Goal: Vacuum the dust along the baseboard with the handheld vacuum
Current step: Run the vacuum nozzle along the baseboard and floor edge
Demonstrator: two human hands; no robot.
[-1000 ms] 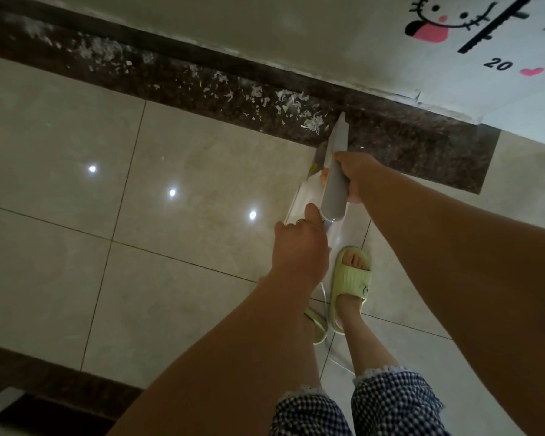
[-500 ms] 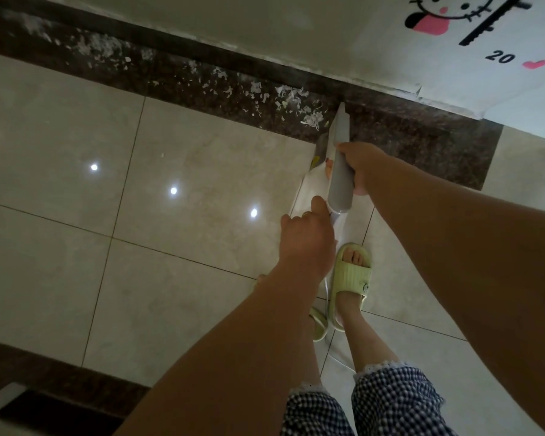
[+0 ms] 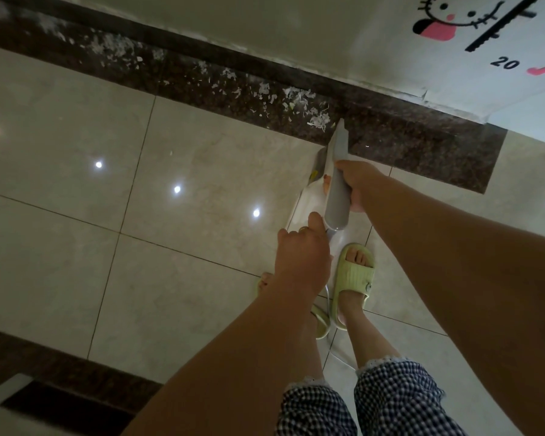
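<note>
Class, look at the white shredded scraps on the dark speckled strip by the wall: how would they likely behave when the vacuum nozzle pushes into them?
The white shredded scraps look thin and curled, so probably very light and floppy. Lying loose on the dark speckled strip, they would likely scatter if the grey nozzle nudges them. Suction should lift them easily.

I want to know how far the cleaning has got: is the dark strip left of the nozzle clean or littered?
Littered. White scraps lie scattered along the dark strip, left of the vacuum nozzle.
</note>
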